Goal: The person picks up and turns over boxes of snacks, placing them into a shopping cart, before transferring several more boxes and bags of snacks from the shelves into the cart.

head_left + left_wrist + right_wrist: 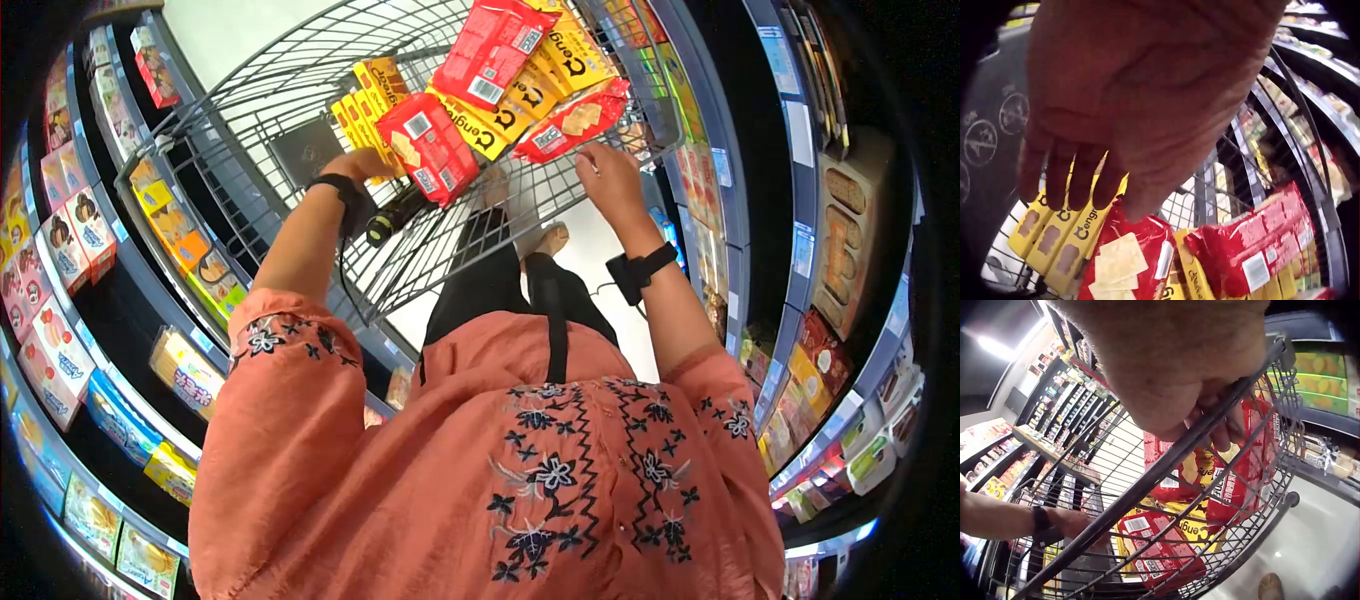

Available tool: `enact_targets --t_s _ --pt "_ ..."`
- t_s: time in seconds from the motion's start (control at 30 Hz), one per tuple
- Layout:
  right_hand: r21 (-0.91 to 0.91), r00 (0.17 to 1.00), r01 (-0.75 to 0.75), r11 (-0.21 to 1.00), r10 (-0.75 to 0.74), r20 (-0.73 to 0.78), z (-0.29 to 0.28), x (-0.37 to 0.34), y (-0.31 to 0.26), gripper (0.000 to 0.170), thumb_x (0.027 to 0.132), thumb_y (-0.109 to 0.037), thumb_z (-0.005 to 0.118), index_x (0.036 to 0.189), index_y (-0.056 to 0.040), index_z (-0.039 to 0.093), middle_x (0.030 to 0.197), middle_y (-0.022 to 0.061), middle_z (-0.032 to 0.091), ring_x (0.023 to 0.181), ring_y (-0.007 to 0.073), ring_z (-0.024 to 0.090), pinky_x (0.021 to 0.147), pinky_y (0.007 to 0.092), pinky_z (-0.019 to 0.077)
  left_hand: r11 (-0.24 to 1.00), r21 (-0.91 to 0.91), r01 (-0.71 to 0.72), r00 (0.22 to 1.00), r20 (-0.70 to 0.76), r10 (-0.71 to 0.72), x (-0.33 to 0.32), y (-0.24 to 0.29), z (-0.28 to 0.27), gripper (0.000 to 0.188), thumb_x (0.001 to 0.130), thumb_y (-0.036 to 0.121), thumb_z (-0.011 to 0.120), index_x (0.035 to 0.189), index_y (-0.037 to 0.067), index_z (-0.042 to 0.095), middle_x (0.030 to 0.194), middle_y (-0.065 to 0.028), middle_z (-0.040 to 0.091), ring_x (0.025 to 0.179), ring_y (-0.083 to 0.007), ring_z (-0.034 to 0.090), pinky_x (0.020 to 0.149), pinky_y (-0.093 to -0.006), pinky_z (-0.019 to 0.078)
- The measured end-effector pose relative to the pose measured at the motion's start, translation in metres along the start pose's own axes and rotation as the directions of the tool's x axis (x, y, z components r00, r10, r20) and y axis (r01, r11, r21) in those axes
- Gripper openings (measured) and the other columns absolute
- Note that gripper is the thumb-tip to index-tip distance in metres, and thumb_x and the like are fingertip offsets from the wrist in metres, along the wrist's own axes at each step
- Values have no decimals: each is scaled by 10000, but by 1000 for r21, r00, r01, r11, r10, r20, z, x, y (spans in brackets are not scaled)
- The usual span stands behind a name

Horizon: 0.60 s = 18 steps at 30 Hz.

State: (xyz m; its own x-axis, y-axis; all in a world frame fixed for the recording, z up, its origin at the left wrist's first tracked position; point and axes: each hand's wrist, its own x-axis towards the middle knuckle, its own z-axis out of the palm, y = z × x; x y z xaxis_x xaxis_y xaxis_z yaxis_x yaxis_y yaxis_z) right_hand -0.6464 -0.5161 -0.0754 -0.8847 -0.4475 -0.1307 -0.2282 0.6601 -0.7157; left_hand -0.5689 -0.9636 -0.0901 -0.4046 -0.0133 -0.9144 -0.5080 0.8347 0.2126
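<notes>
My left hand (362, 166) reaches down into a wire shopping cart (290, 52), its fingers over a row of upright yellow packs (352, 118). In the left wrist view those fingers hang nearly straight along the yellow packs (1069, 244), with the thumb beside a red cracker packet (1121, 259). Nearby lie another red packet (432, 150), more yellow packs (530, 98) and a red packet (492, 50) on top of them. My right hand (612, 185) is at the near right rim, fingers loosely bent and holding nothing. A red packet (575, 122) lies just beyond it.
A dark flat panel (303, 150) with round marks is at the cart's left side, with a dark cylindrical object (385, 225) near it. Stocked shelves (75, 240) line the left and more shelves (800, 200) the right. The cart's bars cross close before my legs.
</notes>
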Motion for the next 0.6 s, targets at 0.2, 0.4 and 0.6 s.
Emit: enact_targets --t_s 0.2,0.4,0.6 --pt "130 995 -87 988 81 56 -11 1 -4 200 884 -208 602 953 -26 648 869 166 683 829 338 660 753 420 499 781 622 59 984 97 -151 -45 62 52 604 669 493 772 1072 49 699 1025 -145 716 922 -290 704 794 -395 560" --pt "190 989 -138 972 123 85 -16 -5 -18 174 868 -187 602 918 -24 637 849 175 685 825 358 659 751 449 503 651 730 206 978 -174 -114 -54 43 99 413 828 288 623 1174 66 581 1032 -117 709 923 -251 703 552 -494 532" --pt "198 984 -160 967 139 114 -16 -7 -27 181 867 -198 581 932 -38 637 869 194 679 850 381 654 765 460 507 780 553 294 955 -126 -270 -46 14 97 636 783 329 717 1335 84 516 1124 -71 701 1007 -324 686 670 -541 556"
